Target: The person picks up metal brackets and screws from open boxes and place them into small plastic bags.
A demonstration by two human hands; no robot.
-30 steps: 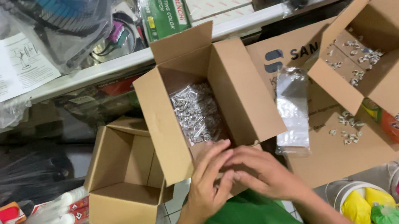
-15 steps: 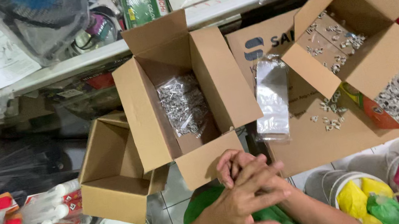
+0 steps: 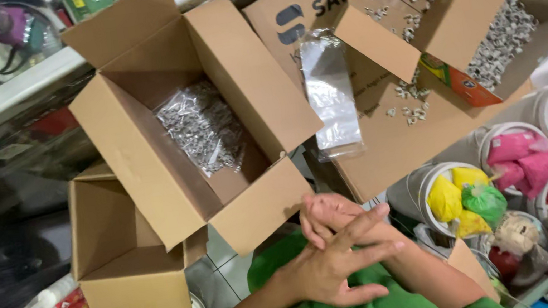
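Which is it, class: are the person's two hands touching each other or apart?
Touching. The head view shows the left hand laid across the right hand, fingers overlapping with no gap, just below the open cardboard box.

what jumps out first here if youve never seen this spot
The big open cardboard box at centre left, with a clear bag of small silvery parts inside. Below it, the left hand lies over the right hand, both empty. At upper right, another open box holds loose parts.
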